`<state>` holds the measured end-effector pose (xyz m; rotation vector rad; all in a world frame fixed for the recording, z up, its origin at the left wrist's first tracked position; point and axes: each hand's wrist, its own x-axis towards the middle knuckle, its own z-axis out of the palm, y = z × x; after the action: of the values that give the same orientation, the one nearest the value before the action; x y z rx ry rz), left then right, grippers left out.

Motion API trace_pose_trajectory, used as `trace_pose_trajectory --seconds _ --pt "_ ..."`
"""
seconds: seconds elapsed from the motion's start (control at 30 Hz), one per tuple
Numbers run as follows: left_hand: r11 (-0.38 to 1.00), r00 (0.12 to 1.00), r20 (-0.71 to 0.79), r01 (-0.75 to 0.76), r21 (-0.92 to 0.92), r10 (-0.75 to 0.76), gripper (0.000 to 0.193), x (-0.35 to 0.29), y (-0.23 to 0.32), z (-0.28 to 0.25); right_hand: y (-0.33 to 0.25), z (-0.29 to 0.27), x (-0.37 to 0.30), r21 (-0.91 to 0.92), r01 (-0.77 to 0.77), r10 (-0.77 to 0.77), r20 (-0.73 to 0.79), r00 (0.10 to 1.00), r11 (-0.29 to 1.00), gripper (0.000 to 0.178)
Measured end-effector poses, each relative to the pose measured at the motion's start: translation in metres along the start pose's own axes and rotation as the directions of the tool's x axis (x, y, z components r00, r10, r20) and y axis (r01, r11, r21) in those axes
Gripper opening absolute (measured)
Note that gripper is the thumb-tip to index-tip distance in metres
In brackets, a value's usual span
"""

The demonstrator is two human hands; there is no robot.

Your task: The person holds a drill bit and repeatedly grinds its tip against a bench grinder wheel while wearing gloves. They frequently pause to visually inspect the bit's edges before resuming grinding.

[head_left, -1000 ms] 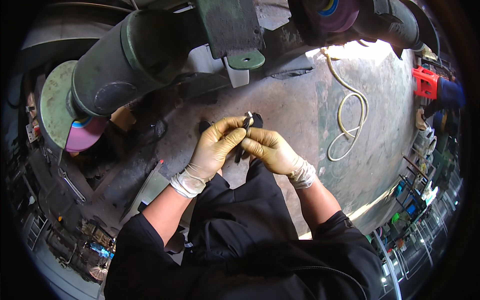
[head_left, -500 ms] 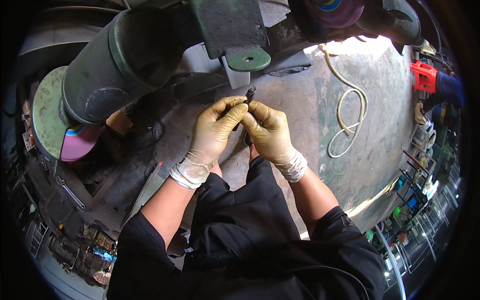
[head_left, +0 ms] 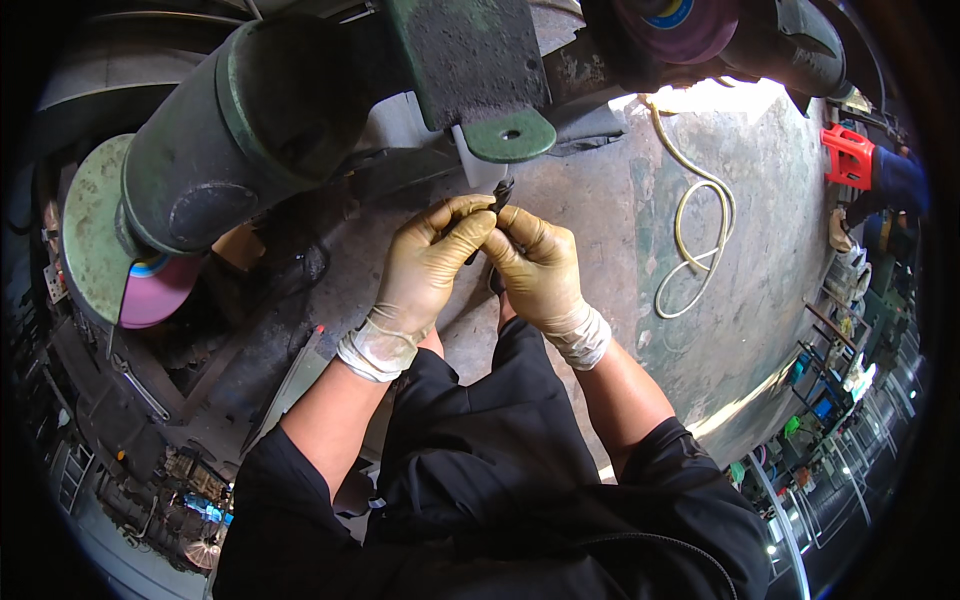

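A short dark drill bit [head_left: 504, 190] with a twisted, fluted end sticks up between my fingertips, its lower end showing just under them. My left hand [head_left: 425, 262], in a thin, stained glove, pinches it between thumb and fingers. From the other side my right hand [head_left: 545, 265], gloved the same way, grips it too, the fingertips of both hands meeting. Just beyond the bit is a green metal tab [head_left: 509, 137] with a hole, on the front of a bench grinder [head_left: 190, 150]. The bit's middle is hidden by my fingers.
A pink grinding wheel [head_left: 163, 290] shows under a round green guard [head_left: 95, 225] at left; another pink wheel [head_left: 690, 35] is at the top right. A pale hose [head_left: 725, 200] lies coiled on the floor. Far right, a person's blue sleeve [head_left: 898, 180] is near a red stool [head_left: 848, 155].
The grinder's tab and plate appear slightly lower and farther right in view. Both hands keep the same pinch on the drill bit, almost unmoved.
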<state>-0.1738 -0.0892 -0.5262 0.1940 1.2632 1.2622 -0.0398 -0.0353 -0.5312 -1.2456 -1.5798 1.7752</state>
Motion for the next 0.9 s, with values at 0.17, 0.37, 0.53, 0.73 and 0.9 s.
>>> trace_pose_trajectory --seconds 0.17,0.37,0.53,0.73,0.9 --pt "1.000 1.000 0.009 -0.005 -0.013 0.005 0.020 0.0004 0.0001 -0.0007 0.0048 0.0028 0.0006 0.016 0.039 -0.039 -0.027 0.999 0.999 0.024" --pt "0.999 1.000 0.023 -0.002 0.033 0.002 0.020 0.0012 -0.0045 -0.0072 -0.0034 0.0034 -0.0005 -0.055 0.037 -0.039 -0.037 0.999 0.998 0.023" --pt "0.999 1.000 0.028 0.009 0.038 -0.010 0.020 0.0017 -0.0048 -0.0076 -0.0014 0.0039 -0.0008 -0.056 0.046 -0.048 -0.041 0.998 0.997 0.022" --pt "1.000 1.000 0.028 0.007 0.024 -0.007 0.020 0.0022 -0.0054 -0.0070 -0.0006 0.0043 -0.0010 -0.108 0.079 -0.086 -0.058 0.995 0.991 0.022" --pt "0.999 0.999 0.026 0.037 -0.022 -0.037 0.020 0.0007 -0.0027 -0.0065 -0.0012 0.0059 -0.0009 -0.116 0.101 -0.109 -0.068 0.992 0.988 0.022"
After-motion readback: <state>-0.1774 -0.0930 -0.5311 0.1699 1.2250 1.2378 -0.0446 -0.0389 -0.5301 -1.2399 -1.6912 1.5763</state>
